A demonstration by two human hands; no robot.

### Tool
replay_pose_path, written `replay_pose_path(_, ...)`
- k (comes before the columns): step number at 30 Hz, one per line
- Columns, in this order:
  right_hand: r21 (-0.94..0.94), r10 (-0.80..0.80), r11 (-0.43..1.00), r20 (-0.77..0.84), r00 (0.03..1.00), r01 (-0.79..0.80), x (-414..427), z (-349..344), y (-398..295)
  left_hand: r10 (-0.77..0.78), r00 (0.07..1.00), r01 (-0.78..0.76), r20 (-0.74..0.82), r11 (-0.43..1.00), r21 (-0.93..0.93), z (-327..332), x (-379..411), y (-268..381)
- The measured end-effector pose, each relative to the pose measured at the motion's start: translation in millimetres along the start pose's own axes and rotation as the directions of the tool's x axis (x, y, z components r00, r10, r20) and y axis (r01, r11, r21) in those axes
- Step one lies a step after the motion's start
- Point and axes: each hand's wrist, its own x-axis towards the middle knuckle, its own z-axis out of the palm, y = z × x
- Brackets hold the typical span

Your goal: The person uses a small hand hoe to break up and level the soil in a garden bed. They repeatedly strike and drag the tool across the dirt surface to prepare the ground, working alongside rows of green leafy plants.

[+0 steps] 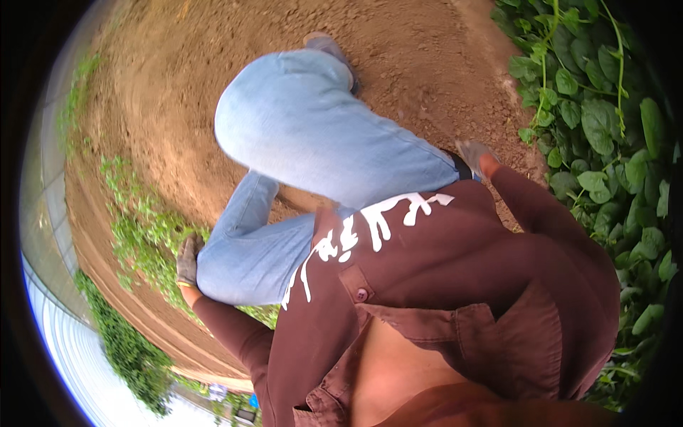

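My left hand (188, 260), in a greyish work glove, is at the left beside my bent knee in light blue jeans (243, 261). It lies against the edge of a row of low leafy green plants (141, 235); whether its fingers hold anything is hidden. At the right, my right hand (476, 156), also gloved, is beside my hip over bare brown soil (427, 101). Its fingers look extended and slightly apart, with nothing visible in them. One shoe (333, 53) rests on the soil at the top.
Dense broad-leaved vines (597, 123) run along the right side, close to my right arm. Another green row (128, 347) grows at lower left, near a pale ribbed curved structure (58, 325). A small blue object (253, 400) is at the bottom.
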Motion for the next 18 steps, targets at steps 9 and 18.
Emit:
replay_pose_path(9,0.275,0.503,0.702,0.462,0.730,-0.657,-242,176,-2,0.062,0.996,-0.067,0.060,0.993,0.093,17,5,39)
replay_pose_path(18,0.621,0.767,0.407,0.166,0.619,-0.670,-62,120,47,0.041,0.998,-0.037,-0.038,0.995,0.088,2,17,26)
